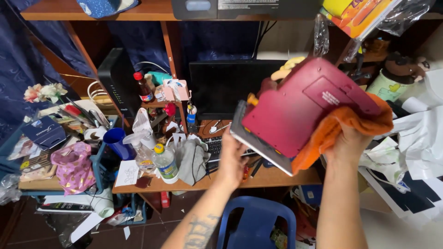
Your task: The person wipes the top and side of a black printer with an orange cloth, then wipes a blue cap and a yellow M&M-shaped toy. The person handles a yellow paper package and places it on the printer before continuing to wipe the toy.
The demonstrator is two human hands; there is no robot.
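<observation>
A magenta plastic toy laptop [302, 108] is held up in front of me, its underside facing the camera and tilted. My left hand [232, 159] grips its grey lower-left edge. My right hand [350, 140] presses an orange cloth [332, 131] against the toy's right side and lower edge. The cloth bunches around the toy's right corner and hides most of my right fingers.
A cluttered wooden desk [217, 182] lies below with a dark monitor [226, 85], a keyboard [214, 145], a plastic water bottle [164, 162], a blue cup [115, 142] and a pink bag [73, 168]. A blue plastic chair [256, 223] stands under my arms. White papers [417, 147] pile at right.
</observation>
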